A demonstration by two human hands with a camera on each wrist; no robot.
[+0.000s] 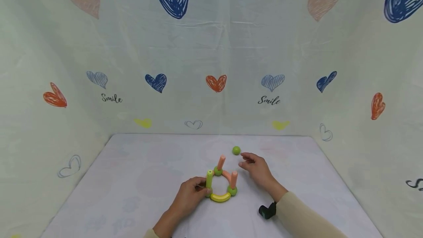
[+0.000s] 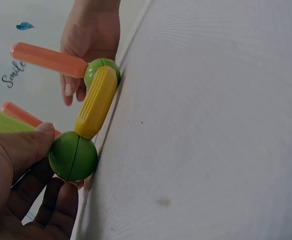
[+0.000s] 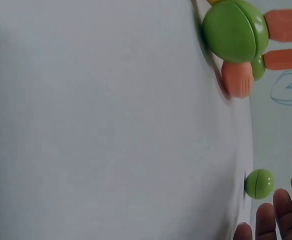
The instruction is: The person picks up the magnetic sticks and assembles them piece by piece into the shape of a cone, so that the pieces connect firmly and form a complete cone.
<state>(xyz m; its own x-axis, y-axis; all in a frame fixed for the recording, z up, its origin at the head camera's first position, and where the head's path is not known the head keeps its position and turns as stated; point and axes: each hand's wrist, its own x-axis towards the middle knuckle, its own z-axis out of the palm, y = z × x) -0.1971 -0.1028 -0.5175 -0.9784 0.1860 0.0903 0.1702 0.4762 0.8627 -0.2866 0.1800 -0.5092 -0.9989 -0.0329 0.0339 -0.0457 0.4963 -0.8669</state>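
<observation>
A ring of toy building pieces lies on the table: green balls joined by curved pieces, among them a yellow curved piece [image 1: 220,198]. Two orange rods [image 1: 234,180] and one light green rod [image 1: 209,178] rise from its balls. My left hand [image 1: 190,197] pinches the green ball [image 2: 73,157] at the ring's left, thumb at the foot of the light green rod and fingers curled below. Farther back a loose green ball [image 1: 236,150] sits on the table. Beside it, my right hand [image 1: 259,170] reaches with fingers spread and bent slightly, apart from the ball, holding nothing.
A pale cloth covers the table [image 1: 148,179]. At its back and sides hangs a white curtain [image 1: 218,47] printed with hearts and words. A small black device [image 1: 267,211] sits by the right sleeve cuff.
</observation>
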